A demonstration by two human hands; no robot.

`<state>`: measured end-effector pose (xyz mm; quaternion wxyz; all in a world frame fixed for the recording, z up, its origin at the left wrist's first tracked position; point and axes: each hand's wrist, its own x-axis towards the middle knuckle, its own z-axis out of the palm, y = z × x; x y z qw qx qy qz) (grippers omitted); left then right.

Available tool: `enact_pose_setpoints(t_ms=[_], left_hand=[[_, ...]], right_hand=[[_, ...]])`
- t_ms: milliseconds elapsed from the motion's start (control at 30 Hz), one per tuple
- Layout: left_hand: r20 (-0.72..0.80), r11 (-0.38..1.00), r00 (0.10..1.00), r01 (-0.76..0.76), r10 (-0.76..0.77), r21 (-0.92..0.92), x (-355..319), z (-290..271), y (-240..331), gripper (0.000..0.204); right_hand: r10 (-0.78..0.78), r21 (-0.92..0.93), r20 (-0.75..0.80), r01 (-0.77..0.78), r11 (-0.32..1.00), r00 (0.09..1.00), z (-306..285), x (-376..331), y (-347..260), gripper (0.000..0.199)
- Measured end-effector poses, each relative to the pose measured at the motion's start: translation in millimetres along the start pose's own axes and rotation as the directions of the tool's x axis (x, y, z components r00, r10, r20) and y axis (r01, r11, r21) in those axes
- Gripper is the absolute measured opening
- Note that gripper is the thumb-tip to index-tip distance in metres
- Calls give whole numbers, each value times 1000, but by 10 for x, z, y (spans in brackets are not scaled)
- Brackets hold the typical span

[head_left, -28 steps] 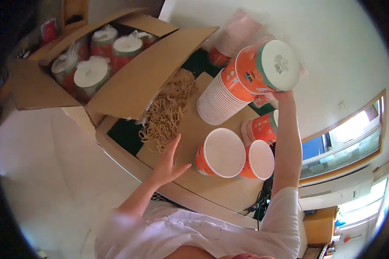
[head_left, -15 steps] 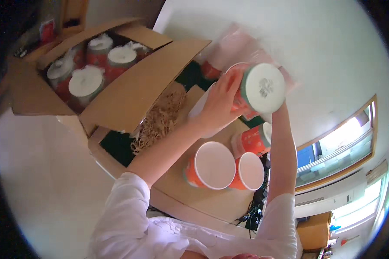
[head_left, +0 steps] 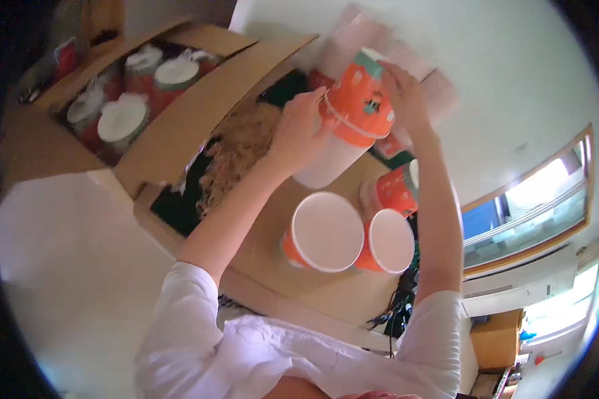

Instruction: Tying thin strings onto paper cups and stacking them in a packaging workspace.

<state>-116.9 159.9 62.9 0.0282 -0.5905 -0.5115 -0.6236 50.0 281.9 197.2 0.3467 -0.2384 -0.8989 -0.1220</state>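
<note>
Both my hands are on an orange paper bucket (head_left: pixel 361 106) with a green band, tipped over with its base up and away from me. My right hand (head_left: pixel 409 100) grips it near the base. At its rim, my left hand (head_left: pixel 301 130) holds the left side, its fingers partly hidden. Just below the rim is a smooth white cylinder (head_left: pixel 327 165); whether the bucket's rim goes over it or only meets it, I cannot tell. Nearer me, a large open bucket (head_left: pixel 327 231) and a smaller open bucket (head_left: pixel 390 241) show white insides.
Another orange bucket (head_left: pixel 394 191) lies tilted by my right forearm. At left, an open cardboard box (head_left: pixel 199 113) holds several plastic-wrapped white-topped buckets. Shredded paper filler (head_left: pixel 238 149) lies beside it. Pale pinkish cylinders (head_left: pixel 356 40) stand behind. Black cables (head_left: pixel 400 302) run along the right table edge.
The bucket has turned: its white base faced me at the right, and now its printed side shows. It has moved left, over the white cylinder, and my right hand has come round near its base.
</note>
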Motion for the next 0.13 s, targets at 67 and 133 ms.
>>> enact_pose_setpoints(t_ms=[67,133], left_hand=[[72,990,987,141,-141,6,-478,-275,-248,52],[295,882,845,471,-446,-17,-850,-489,-321,52]], right_hand=[[6,-61,49,-3,998,999,89,-14,-260,32],[221,33,245,-236,971,944,134,-97,-290,44]])
